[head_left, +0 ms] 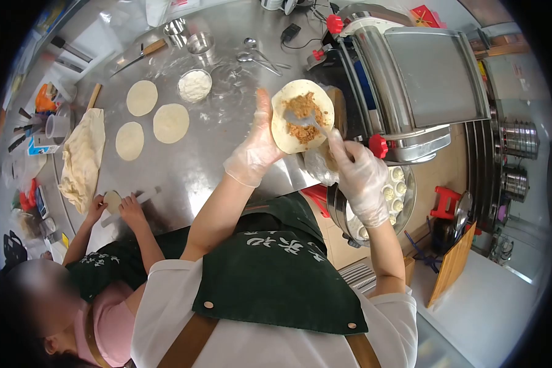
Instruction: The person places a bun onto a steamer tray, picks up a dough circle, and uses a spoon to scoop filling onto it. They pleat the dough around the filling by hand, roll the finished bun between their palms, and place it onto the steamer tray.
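Observation:
My left hand (259, 144), in a clear plastic glove, supports a round dough wrapper (280, 132) from beneath and along its left edge. Brown minced filling (305, 105) lies spread over the middle of the wrapper. A metal spoon (311, 120) rests its bowl in that filling. Its handle runs into my gloved right hand (360, 175), whose fingers are closed round it. A container under the wrapper is mostly hidden, with clear plastic beside my right hand.
Several flat dough rounds (172, 123) and a bowl of flour (194, 86) sit on the steel table. At left, a co-worker's hands hold a small dough round (112, 202) near a rolling pin (146, 195). A roller machine (432, 76) and a steamer of buns (405, 211) stand right.

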{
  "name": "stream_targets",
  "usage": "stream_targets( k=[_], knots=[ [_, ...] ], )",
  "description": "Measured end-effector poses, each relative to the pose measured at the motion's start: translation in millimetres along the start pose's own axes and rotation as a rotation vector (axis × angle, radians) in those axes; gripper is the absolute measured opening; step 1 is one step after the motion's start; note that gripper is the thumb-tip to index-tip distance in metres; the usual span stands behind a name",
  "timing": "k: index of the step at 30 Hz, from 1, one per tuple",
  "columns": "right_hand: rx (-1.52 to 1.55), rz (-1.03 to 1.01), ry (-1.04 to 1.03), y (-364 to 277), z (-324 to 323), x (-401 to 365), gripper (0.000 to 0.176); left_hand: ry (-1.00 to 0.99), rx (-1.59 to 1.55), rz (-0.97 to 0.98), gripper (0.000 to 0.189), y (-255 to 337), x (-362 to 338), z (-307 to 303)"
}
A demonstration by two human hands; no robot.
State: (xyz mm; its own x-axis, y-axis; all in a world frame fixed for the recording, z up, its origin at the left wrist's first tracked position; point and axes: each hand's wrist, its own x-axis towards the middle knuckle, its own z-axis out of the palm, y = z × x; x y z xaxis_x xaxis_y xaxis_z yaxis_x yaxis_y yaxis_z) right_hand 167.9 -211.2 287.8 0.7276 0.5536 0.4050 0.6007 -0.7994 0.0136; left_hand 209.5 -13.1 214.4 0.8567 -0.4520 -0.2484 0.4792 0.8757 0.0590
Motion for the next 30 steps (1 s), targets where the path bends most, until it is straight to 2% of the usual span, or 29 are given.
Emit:
stream_targets(
  k=[2,5,8,12,15,18,21,22,25,26,29,30],
  knots=[
    [0.018,-0.07,0.024,9,4,-11,0.046,0.013,0.011,0.02,0.097,5,-4,2],
    [0.003,-0.003,0.046,4,1,-2,0.051,0.05,0.011,0.036,0.096,1,-3,2],
    [0.082,0.212,0.095,-4,16,-3,0.057,0.059,0.017,0.06,0.096,0,-1,4],
    [0.117,0.213,-0.044,-19,26,-25,0.068,0.078,0.05,0.099,0.095,0,-1,1],
    [0.194,0.285,0.065,-16,33,-25,0.07,0.08,0.038,0.123,0.094,-7,2,0],
    [0.159,0.389,-0.06,-30,18,-17,0.047,0.119,0.051,0.105,0.093,-7,6,3],
    [0.533,0.532,0.183,-32,20,-22,0.048,0.069,0.061,0.143,0.084,-9,10,-7],
    [0.662,0.637,0.109,-40,9,-17,0.038,0.095,0.101,0.172,0.084,-12,12,-8],
    [0.557,0.538,0.069,-38,30,-28,0.039,0.144,0.189,0.23,0.083,-19,16,-7],
    [0.588,0.557,0.104,-36,32,-30,0.036,0.149,0.196,0.231,0.083,-19,16,-6],
    [0.647,0.676,0.048,-38,5,-20,0.035,0.193,0.157,0.227,0.082,-13,13,-5],
    [0.755,0.687,0.006,-37,5,-26,0.037,0.209,0.135,0.225,0.082,-11,13,-2]
  ],
)
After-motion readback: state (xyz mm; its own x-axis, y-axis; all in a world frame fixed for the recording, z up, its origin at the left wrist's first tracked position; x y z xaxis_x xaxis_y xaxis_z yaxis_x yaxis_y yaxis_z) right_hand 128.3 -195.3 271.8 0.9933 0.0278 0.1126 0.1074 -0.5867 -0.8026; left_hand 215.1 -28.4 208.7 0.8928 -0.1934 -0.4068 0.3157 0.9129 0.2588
